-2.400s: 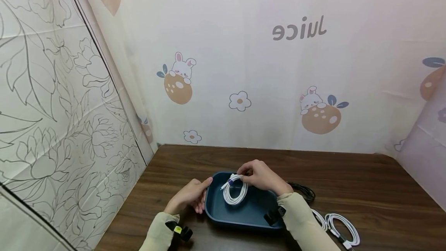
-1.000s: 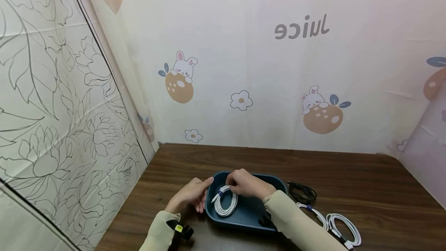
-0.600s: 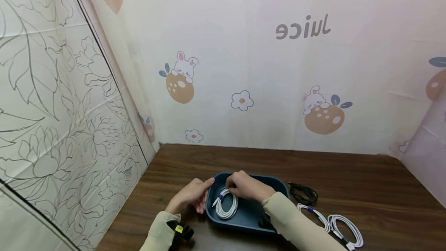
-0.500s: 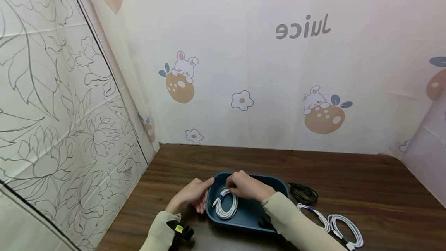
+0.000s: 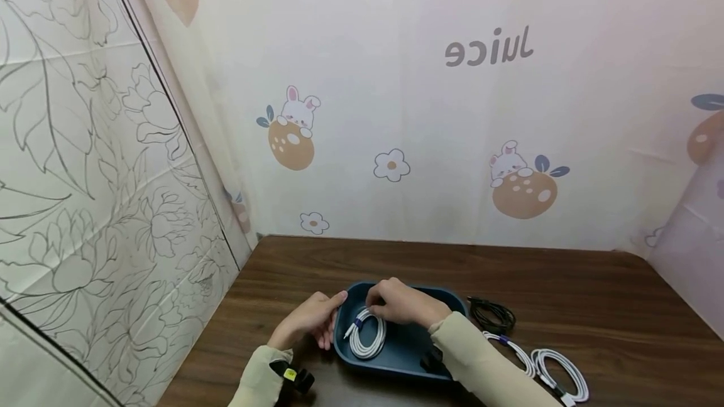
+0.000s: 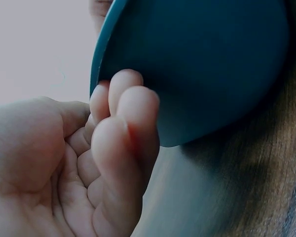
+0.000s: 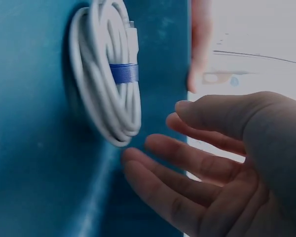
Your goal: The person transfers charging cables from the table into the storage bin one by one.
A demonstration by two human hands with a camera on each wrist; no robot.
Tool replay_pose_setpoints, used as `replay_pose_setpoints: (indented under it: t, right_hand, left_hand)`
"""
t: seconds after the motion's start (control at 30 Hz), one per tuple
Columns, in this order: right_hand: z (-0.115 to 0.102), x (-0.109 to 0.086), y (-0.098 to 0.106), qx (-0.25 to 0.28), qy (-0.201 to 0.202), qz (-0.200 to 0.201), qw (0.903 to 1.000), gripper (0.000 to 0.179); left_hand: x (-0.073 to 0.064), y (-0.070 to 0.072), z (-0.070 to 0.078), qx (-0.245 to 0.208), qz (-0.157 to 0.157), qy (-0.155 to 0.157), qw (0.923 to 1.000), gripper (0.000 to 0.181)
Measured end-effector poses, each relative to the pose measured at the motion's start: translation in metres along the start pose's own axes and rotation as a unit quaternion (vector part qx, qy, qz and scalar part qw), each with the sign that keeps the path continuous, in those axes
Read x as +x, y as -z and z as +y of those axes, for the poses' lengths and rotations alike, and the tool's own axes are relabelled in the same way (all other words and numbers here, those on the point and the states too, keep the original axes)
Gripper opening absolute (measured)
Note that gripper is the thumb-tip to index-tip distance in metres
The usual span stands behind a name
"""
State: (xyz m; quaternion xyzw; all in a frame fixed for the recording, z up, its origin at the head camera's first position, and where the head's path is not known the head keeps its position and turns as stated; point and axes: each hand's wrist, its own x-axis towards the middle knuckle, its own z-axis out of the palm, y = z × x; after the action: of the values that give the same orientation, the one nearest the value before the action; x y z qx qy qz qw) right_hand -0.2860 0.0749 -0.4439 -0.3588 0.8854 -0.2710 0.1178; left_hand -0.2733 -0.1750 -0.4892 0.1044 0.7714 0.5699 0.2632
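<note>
A dark blue tray stands on the table. My left hand grips its left end, thumb at the rim and fingertips against the outer wall in the left wrist view. Inside the tray's left part lies a coiled white cable, bound by a blue-purple strap. Just beyond the coil, over the tray, is my right hand. In the right wrist view its loosely bent fingers are apart from the coil, with nothing between them and the thumb.
Right of the tray on the brown wooden table lie a coiled black cable and two coiled white cables, one nearer and one partly behind the right sleeve. A patterned curtain hangs behind the table.
The right hand has moved left and down, carrying the white cable coil into the tray's left end, and has let go of it. The left hand has stayed at the rim.
</note>
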Motion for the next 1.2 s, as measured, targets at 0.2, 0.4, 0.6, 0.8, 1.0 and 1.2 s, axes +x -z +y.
replay_pose_setpoints:
  t: [0.2, 0.4, 0.6, 0.8, 1.0, 1.2]
  right_hand:
    - [-0.004, -0.005, 0.016, -0.001, 0.035, 0.043, 0.9985, 0.018]
    - [-0.009, -0.015, 0.03, 0.011, 0.037, 0.084, 0.9957, 0.018]
    - [-0.009, -0.028, 0.04, 0.022, 0.037, 0.138, 0.9895, 0.019]
    - [-0.005, -0.041, 0.047, 0.035, 0.029, 0.189, 0.981, 0.026]
    - [0.002, -0.058, 0.052, 0.029, 0.012, 0.24, 0.9702, 0.032]
    - [0.012, -0.073, 0.056, 0.041, -0.006, 0.269, 0.9621, 0.038]
  left_hand:
    - [-0.002, 0.002, 0.0, -0.002, 0.0, -0.002, 1.0, 0.069]
    - [-0.002, 0.002, 0.0, 0.0, 0.0, -0.002, 1.0, 0.069]
    - [-0.002, 0.001, -0.001, -0.002, 0.003, 0.001, 1.0, 0.069]
    - [-0.002, 0.0, -0.002, 0.001, 0.002, -0.003, 1.0, 0.069]
    - [-0.003, 0.0, -0.002, 0.003, -0.001, -0.005, 1.0, 0.07]
    - [-0.003, -0.001, -0.002, 0.006, 0.001, -0.007, 1.0, 0.07]
